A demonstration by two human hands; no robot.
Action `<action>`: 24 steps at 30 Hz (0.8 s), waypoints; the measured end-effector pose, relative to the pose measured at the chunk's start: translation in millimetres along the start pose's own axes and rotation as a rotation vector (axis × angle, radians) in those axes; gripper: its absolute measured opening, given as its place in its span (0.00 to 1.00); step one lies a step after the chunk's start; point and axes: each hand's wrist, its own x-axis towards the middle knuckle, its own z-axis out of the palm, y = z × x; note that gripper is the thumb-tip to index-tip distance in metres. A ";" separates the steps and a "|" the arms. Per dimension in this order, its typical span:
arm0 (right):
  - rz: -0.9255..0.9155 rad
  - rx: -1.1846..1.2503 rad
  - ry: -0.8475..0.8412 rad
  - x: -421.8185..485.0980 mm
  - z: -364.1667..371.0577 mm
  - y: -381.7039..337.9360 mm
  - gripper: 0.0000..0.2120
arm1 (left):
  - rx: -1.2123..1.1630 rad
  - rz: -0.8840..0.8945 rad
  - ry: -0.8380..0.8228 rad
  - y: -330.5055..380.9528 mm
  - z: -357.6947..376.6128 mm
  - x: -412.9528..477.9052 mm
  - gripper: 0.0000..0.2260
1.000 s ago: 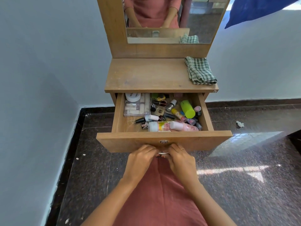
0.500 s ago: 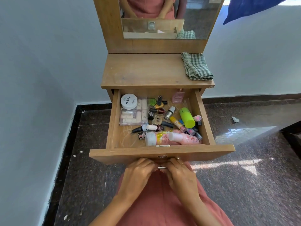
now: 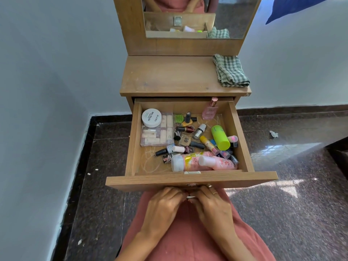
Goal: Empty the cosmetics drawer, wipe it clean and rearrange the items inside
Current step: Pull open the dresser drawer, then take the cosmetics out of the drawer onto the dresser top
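Fingers of left hand and right hand curl onto the metal drawer handle between them. Just beyond the grip, the pulled-out cosmetics drawer holds jumbled nail-polish bottles; a checked cloth lies farther back, right.

We see a bright daylight scene. The light enters from about 2 o'clock. A sunlit patch lies on the polished floor at 4 o'clock, and at 3 o'clock the same floor gives a pale glare with a window grid mirrored in it. Inside the drawer the light is even and soft, with a narrow shadow along its far edge under the worktop. The middle is sharp, and labels are readable there. The wide lens bends the wall at 9 o'clock and smears the floor near the edges. The left grip and the right grip, curled on the handle at 6 o'clock, look slightly soft.
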 end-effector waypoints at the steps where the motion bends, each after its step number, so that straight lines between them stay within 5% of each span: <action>1: -0.001 0.008 0.003 0.1 -0.8 -0.7 0.10 | -0.010 -0.006 -0.008 -0.1 -0.2 -0.6 0.08; 11: 0.011 0.094 -0.117 11.8 -26.3 -1.8 0.09 | -0.095 -0.018 -0.081 1.7 -9.3 -0.3 0.09; 20: 0.069 0.358 -0.107 46.7 -90.9 3.8 0.09 | -0.220 0.079 0.114 21.2 -45.3 21.7 0.07; 24: 0.098 0.398 -0.089 81.8 -102.1 18.4 0.04 | -0.252 -0.040 0.092 23.3 -59.1 55.9 0.08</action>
